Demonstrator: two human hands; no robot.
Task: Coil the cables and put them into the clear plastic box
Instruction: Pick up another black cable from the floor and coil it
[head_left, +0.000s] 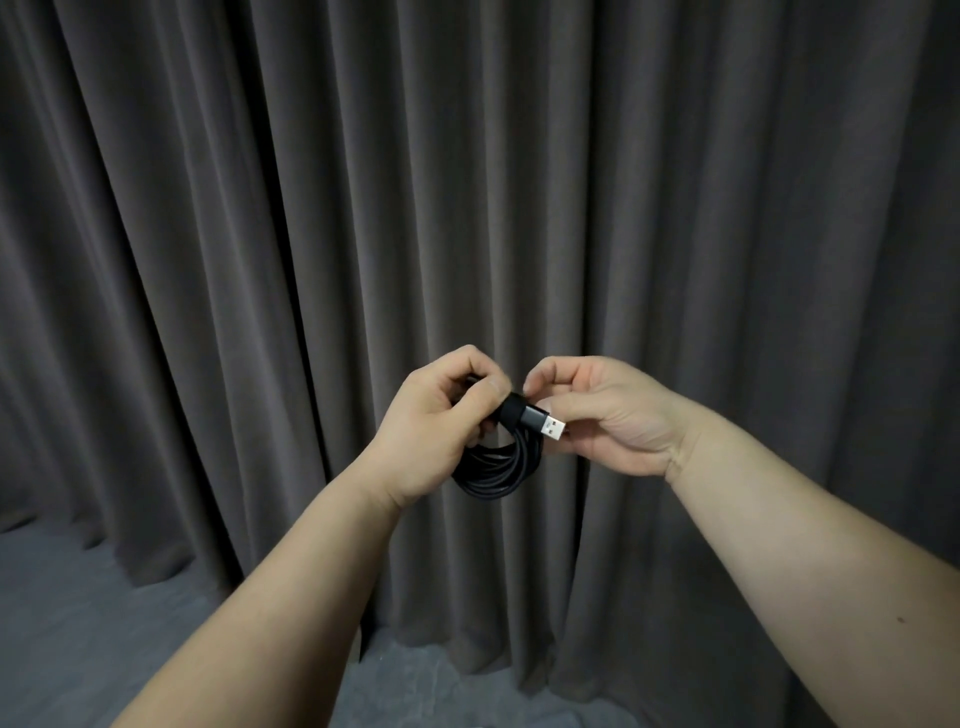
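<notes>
A black USB cable (493, 467) is wound into a tight coil that hangs in the air at the centre of the view. My left hand (441, 415) grips the top of the coil, thumb pressed over the black collar of the plug. The silver USB plug (550, 428) sticks out to the right. My right hand (597, 410) is right beside it, fingers curled, with its fingertips at the plug's base; whether they pinch it is hard to see. The clear plastic box is not in view.
Heavy dark grey curtains (467, 182) fill the whole background, reaching down to a grey carpeted floor (104, 623) at the lower left. Both forearms stretch out from the bottom of the view.
</notes>
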